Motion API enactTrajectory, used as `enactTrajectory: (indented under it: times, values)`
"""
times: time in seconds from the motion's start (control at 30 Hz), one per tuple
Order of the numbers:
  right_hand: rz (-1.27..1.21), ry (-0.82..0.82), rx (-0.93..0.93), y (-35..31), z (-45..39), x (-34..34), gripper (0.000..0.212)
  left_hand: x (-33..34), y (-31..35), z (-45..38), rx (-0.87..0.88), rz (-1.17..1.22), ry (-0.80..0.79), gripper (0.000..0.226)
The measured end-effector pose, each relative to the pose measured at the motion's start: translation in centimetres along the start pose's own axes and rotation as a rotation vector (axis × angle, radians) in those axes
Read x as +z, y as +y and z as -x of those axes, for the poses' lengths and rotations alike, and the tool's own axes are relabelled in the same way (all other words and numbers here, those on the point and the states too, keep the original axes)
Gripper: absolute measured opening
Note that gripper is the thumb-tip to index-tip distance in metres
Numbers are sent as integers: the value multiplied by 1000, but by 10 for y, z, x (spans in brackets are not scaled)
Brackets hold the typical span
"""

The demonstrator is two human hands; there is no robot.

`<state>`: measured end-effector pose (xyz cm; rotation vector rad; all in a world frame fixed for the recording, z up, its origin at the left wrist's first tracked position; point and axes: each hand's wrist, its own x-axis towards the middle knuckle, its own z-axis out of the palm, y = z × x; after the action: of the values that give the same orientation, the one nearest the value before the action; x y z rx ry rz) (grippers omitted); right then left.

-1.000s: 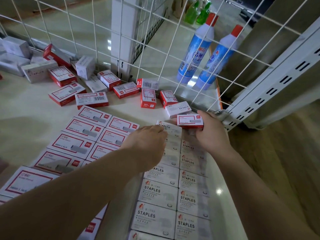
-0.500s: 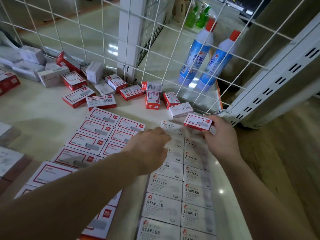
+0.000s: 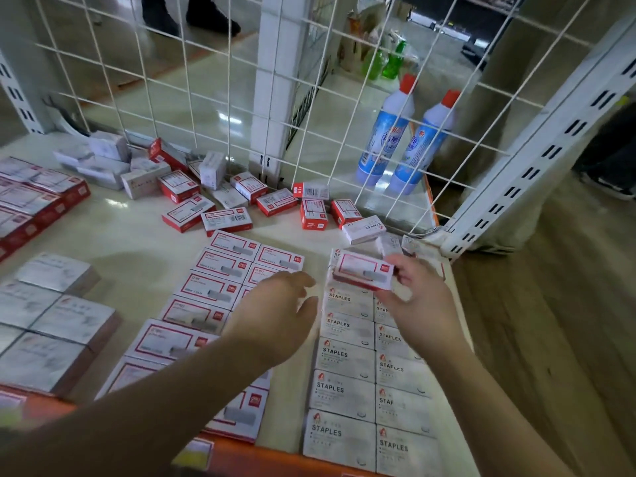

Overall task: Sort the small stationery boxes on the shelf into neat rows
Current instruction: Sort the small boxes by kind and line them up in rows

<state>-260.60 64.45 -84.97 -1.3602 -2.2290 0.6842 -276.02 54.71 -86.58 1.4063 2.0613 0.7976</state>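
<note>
Head view: right hand (image 3: 418, 304) pinches a red-framed box (image 3: 363, 271) at its fingertips, left hand (image 3: 275, 315) loosely spread and empty beside it; square the box's edges against the red-framed rows (image 3: 220, 290).

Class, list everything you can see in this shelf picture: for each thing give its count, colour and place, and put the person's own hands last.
White STAPLES boxes: two neat rows, near right.
Red-and-white boxes in rows: two rows, centre.
Loose boxes: a scattered heap, red and white, at the back by the mesh.
Grey-white packs: several, near left.
Red packs: stacked, far left.
Wire mesh: white, behind the shelf.
Bottles: two, blue with red caps, beyond the mesh.
Held box: one, red and white, above the white rows.
Left hand: empty, fingers relaxed.
Right hand: holds the box.
</note>
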Motion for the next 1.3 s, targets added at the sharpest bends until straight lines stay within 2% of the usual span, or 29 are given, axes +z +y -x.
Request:
enactTrajectory:
  times: [0.13,0.27,0.43,0.73,0.97,1.3]
  values:
    - [-36,-33,-43,-15,15,13,40,-12,1,8,-52,164,71,38]
    - [-76,-18,-71,-23,25,23,43,-20,-2,13,-93,250,39,38]
    - [-95,-10,-103,-28,31,33,40,-22,-11,14,-88,250,15,26]
    - [-53,-10,-159,-35,36,36,41,-27,-23,14,-150,294,70,12]
    - [-10,-1,-160,-39,39,39,43,-31,-25,9,-160,239,58,20]
    - [-71,-18,-132,-42,38,42,40,-34,-29,11,-145,234,59,15]
